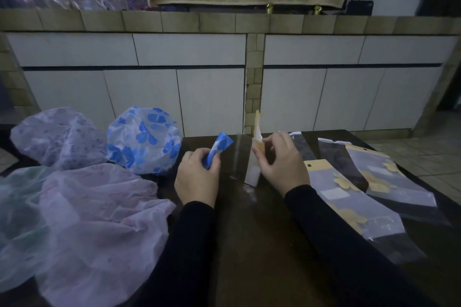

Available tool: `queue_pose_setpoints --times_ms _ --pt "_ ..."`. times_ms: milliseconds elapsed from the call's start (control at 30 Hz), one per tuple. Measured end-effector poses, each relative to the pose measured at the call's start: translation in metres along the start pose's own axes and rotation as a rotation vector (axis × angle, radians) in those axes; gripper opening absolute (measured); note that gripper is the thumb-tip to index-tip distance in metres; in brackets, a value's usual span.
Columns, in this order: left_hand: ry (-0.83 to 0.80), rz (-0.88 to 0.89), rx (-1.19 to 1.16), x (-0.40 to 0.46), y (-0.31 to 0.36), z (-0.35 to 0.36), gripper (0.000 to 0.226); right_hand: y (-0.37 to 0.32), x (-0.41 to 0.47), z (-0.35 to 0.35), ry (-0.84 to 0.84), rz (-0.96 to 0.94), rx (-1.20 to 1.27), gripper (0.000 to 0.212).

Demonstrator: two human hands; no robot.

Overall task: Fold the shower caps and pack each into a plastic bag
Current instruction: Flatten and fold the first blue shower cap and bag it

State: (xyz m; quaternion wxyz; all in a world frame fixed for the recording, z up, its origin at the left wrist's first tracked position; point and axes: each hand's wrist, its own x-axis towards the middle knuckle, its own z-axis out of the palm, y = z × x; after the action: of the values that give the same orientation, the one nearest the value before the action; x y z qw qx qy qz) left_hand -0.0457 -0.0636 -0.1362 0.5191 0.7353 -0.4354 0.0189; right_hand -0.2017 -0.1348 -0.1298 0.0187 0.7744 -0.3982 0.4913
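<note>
Blue-and-white plastic, rolled tight into a folded shower cap (216,152), sits in the left hand (197,177), fingers curled round its lower end so the free tip aims toward the right hand (282,162). That hand pinches the plastic bag (253,157) by its yellow header, standing it on edge just beside the roll, probably to hold the mouth open for loading. Outward of the left hand lie unfolded caps awaiting their turn: a blue-flowered cap (143,139), a pale lilac cap (59,137) and a pink cap (99,222). Outward of the right hand, spare bags (349,197) are fanned flat on the dark table (262,244), within easy reach.
</note>
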Motion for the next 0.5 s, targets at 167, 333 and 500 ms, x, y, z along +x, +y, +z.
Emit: queue_pose_setpoints --times_ms 167,333,500 --pt "0.021 0.017 -0.021 0.0 0.002 -0.002 0.025 0.004 0.008 0.003 0.055 -0.292 -0.157 0.018" --pt "0.024 0.041 -0.026 0.0 0.004 -0.002 0.025 0.002 0.011 0.008 0.076 -0.458 -0.159 0.014" --pt "0.041 0.062 -0.049 0.002 0.004 -0.004 0.024 0.004 0.009 0.006 0.037 -0.419 -0.321 0.028"
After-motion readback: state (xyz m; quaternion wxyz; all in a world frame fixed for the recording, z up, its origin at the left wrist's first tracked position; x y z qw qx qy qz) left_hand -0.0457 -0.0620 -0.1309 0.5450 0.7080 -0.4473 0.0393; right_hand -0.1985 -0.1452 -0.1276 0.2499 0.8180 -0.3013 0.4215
